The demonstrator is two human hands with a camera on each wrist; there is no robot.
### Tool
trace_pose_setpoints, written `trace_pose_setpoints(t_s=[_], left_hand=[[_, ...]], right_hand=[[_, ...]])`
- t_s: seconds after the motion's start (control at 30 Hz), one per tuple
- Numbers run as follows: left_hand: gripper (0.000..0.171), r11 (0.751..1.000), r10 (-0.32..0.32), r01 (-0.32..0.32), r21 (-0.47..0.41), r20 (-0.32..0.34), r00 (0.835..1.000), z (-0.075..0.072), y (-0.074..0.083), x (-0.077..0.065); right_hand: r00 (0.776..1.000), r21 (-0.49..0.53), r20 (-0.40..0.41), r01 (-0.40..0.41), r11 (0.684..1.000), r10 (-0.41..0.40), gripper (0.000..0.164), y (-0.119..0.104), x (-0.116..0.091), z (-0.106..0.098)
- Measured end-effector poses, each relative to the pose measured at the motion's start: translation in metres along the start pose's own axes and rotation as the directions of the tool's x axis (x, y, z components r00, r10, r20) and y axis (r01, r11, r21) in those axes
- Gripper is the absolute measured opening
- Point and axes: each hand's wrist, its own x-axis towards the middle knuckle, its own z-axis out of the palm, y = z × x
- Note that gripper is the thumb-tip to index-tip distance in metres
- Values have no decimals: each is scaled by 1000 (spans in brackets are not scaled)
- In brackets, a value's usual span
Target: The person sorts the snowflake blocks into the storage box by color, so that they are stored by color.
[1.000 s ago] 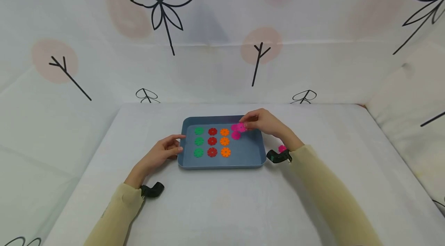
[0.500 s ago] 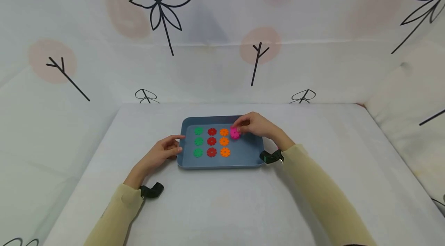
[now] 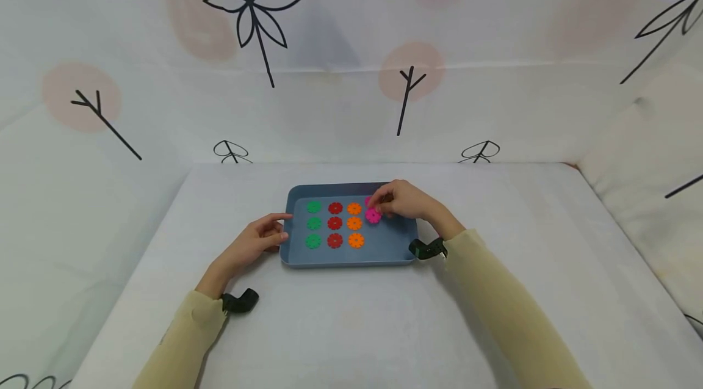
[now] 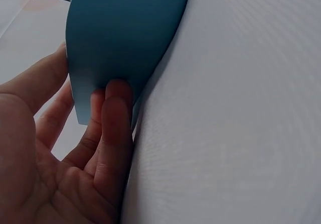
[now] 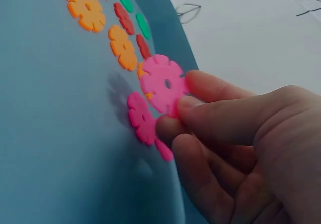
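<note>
A shallow blue-grey tray (image 3: 387, 248) lies on the table. My left hand (image 3: 258, 237) grips its left wall; the left wrist view shows the fingers (image 4: 115, 128) against that wall (image 4: 115, 43). Over the tray's far right part, my right hand (image 3: 407, 198) pinches a pink notched disc (image 5: 156, 78) between thumb and fingertips, tilted and raised off the tray floor. Just below it a second pink disc (image 5: 137, 122) lies flat, and part of another pink piece (image 5: 164, 150) shows under the fingers. Which pink disc is the held one is unclear in the head view.
Left of the pink discs, notched discs lie in columns of three: orange (image 3: 356, 223), red (image 3: 335, 223) and green (image 3: 313, 223). The tray stands on a white-covered table (image 3: 351, 328). A patterned cloth (image 3: 329, 108) hangs behind it.
My right hand has moved left and slightly nearer with the pink disc, then shifted a little, uncovering the disc below. A pink piece right of the tray is now hidden. My left hand stays put.
</note>
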Motion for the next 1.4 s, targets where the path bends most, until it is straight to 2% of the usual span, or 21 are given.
trace_pose_setpoints(t_s=[0.27, 0.67, 0.9, 0.93, 1.13, 1.23, 1.4], left_hand=[[52, 1000, 6, -6, -6, 3, 1000, 0, 0, 0], [52, 1000, 8, -8, 6, -3, 1000, 0, -1, -1], [51, 1000, 5, -5, 8, -6, 1000, 0, -1, 0], [51, 1000, 5, -5, 8, -4, 1000, 1, 3, -2], [51, 1000, 11, -11, 11, -5, 1000, 2, 7, -3], [52, 1000, 17, -17, 11, -4, 1000, 1, 3, -2], [52, 1000, 12, -12, 8, -8, 1000, 1, 2, -2]], right_hand=[[998, -34, 54, -8, 999, 10, 12, -2, 0, 0], [996, -72, 79, -27, 997, 33, 9, 1, 3, 3], [998, -65, 69, 4, 998, 0, 9, 1, 2, 4], [998, -61, 68, 7, 998, -2, 10, 1, 2, 3], [998, -24, 60, 14, 1000, -12, 14, 0, -1, 2], [998, 1, 50, 23, 1000, -23, 15, 0, -1, 0], [997, 101, 25, 68, 993, -71, 16, -1, -3, -3]])
